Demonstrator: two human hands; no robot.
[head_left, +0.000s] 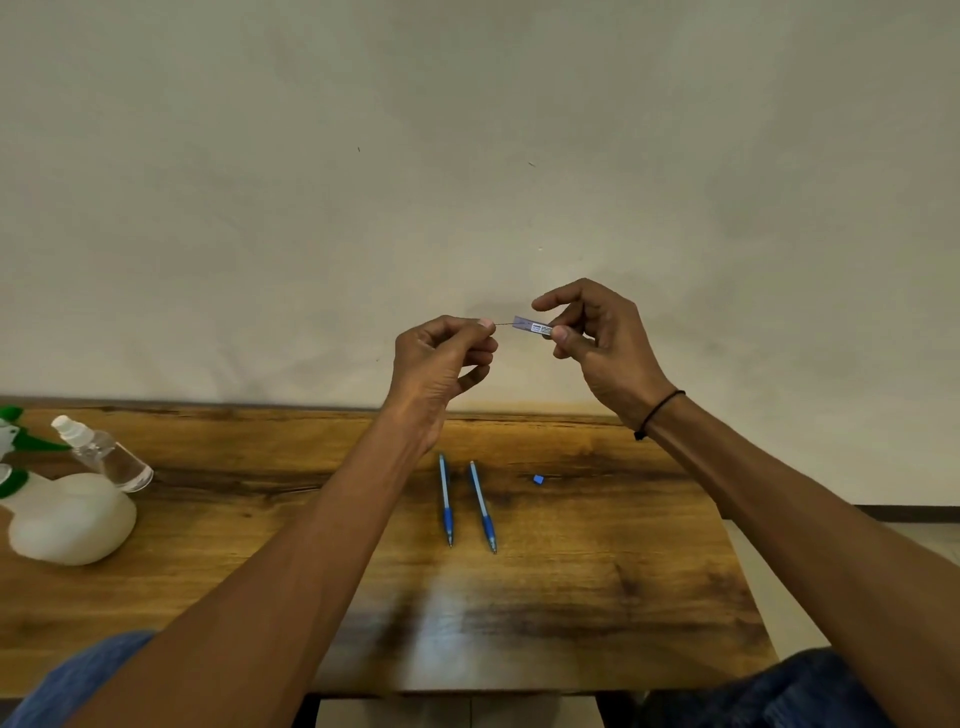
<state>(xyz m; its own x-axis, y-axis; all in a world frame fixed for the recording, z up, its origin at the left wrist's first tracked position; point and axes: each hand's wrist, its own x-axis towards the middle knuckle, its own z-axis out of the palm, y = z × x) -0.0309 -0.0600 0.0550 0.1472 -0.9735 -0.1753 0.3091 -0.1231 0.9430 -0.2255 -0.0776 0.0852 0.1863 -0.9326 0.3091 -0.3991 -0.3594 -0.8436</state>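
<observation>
Lead (503, 324), a thin dark stick, lies level in the air between the two hands, above the far edge of the table (597, 545) and in front of the pale wall.

At the far left of the table a white bottle (67, 514) with green parts lies on its side. A clear spray bottle (106, 457) with a white nozzle leans against it, tilted.

The left hand (441, 358) is raised near the middle of the view. Its thumb and forefinger pinch the left end of the lead, and the other fingers are curled below.

Under that hand two blue pencils (445, 499) lie on the table side by side, nearly parallel and just apart, tips toward the person.

The right end of the lead goes into a small translucent case (527, 325) with a white label, held level. How deep the lead sits inside I cannot tell.

A small blue cap (537, 479) lies alone on the table, right of the pencils.

The right hand (602, 343) grips the right end of the case between thumb and fingers, forefinger arched above it. A black band (657, 413) circles that wrist.
</observation>
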